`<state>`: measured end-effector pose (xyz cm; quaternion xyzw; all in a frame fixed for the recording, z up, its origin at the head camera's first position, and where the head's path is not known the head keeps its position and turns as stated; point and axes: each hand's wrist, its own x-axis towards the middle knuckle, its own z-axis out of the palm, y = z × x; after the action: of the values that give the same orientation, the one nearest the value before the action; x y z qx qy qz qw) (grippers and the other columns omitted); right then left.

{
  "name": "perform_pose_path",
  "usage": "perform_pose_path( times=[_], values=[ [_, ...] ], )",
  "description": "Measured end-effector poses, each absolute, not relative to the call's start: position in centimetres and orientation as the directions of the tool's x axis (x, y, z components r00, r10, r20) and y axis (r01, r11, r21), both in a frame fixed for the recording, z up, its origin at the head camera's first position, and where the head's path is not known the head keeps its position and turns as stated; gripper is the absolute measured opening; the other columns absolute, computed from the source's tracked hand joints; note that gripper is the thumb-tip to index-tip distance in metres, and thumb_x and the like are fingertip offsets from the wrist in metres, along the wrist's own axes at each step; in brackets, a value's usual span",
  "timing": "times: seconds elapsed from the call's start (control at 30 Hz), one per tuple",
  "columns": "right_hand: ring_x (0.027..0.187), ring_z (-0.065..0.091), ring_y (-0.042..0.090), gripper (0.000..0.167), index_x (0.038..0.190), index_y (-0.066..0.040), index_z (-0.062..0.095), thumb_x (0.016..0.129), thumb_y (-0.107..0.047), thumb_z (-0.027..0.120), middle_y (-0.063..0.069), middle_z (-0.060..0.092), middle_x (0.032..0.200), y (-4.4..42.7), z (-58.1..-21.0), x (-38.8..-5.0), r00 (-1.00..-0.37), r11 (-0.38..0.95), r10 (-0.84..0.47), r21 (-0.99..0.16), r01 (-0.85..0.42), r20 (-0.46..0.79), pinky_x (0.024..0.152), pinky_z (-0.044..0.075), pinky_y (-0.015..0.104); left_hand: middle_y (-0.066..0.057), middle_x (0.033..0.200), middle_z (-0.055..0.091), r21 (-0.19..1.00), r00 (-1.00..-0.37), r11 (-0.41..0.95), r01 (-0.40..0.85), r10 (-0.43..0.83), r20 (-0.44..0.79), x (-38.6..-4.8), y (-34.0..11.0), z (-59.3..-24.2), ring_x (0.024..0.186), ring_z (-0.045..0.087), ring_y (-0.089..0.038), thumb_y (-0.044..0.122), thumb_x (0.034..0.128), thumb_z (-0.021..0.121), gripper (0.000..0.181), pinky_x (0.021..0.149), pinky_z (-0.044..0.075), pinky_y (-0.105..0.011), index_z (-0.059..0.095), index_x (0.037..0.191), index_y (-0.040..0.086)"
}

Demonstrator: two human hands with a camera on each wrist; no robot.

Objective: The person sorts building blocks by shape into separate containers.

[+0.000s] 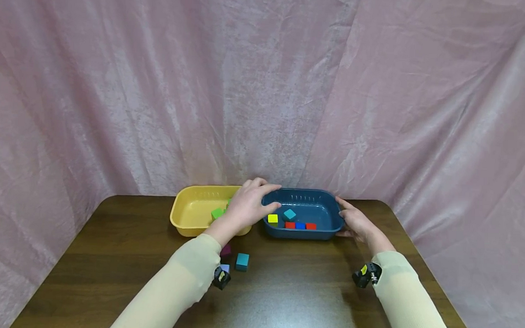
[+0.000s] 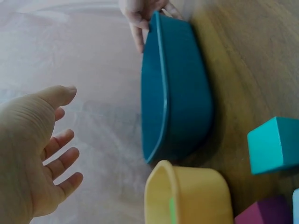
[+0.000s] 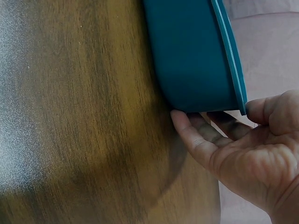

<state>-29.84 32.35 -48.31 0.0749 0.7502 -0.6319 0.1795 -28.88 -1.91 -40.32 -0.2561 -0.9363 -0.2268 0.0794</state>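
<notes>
My left hand [image 1: 248, 202] hovers over the gap between a yellow plastic tub [image 1: 182, 214] and a dark blue one [image 1: 301, 234]. Its thumb and fingers are spread apart with nothing between them, as the left wrist view confirms. At the blue tub's right end is my right hand [image 1: 357, 223]; its fingertips touch the outer end wall and its thumb [image 3: 261, 110] is at the rim. Inside the blue tub lie a yellow cube [image 1: 273, 219], a teal cube [image 1: 289, 214], two red cubes and a blue cube [image 1: 300, 226]. Green cubes [image 1: 217, 213] sit in the yellow tub, partly behind my left hand.
On the wooden table [image 1: 292, 292], in front of the tubs, are a teal cube [image 1: 242, 262], a magenta cube [image 1: 226, 250] and a pale purple cube [image 1: 225, 268], the latter two partly covered by my left arm. A pink curtain [image 1: 266, 86] hangs behind the table.
</notes>
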Motion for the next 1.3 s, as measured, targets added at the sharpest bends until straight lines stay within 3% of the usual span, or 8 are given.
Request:
perform_pose_path(
  times=[0.47, 0.83, 1.3],
  values=[
    [0.141, 0.026, 0.057, 0.067, 0.166, -0.02, 0.002, 0.104, -0.001, 0.02, 0.028, -0.007, 0.166, 32.5, -48.3, -29.8, -0.922, 0.176, -0.129, -0.924, 0.34, -0.364, 0.098, 0.042, 0.069, -0.001, 0.133, 0.057, 0.436, -0.839, 0.718, 0.543, 0.438, 0.324, -27.5, -5.1, -38.4, 0.116, 0.052, -0.023, 0.046, 0.0945, 0.072, 0.052, 0.093, 0.049, -0.044, 0.062, 0.143, 0.032],
    [0.142, 0.025, 0.058, 0.066, 0.166, -0.02, 0.002, 0.105, -0.002, 0.02, 0.028, -0.007, 0.166, 32.6, -48.4, -30.0, -0.922, 0.182, -0.13, -0.923, 0.339, -0.365, 0.099, 0.042, 0.068, -0.001, 0.126, 0.06, 0.42, -0.821, 0.709, 0.566, 0.445, 0.357, -26.2, -7.3, -38.6, 0.11, 0.054, -0.022, 0.044, 0.0943, 0.073, 0.048, 0.088, 0.05, -0.041, 0.065, 0.14, 0.031],
    [0.142, 0.024, 0.059, 0.066, 0.166, -0.022, 0.001, 0.106, -0.003, 0.019, 0.027, -0.008, 0.166, 32.6, -48.2, -29.9, -0.919, 0.187, -0.14, -0.922, 0.34, -0.368, 0.099, 0.042, 0.068, 0.002, 0.121, 0.062, 0.309, -0.78, 0.722, 0.62, 0.524, 0.341, -24.0, -9.0, -40.2, 0.108, 0.056, -0.019, 0.048, 0.0899, 0.077, 0.048, 0.087, 0.05, -0.036, 0.07, 0.134, 0.031]
  ],
)
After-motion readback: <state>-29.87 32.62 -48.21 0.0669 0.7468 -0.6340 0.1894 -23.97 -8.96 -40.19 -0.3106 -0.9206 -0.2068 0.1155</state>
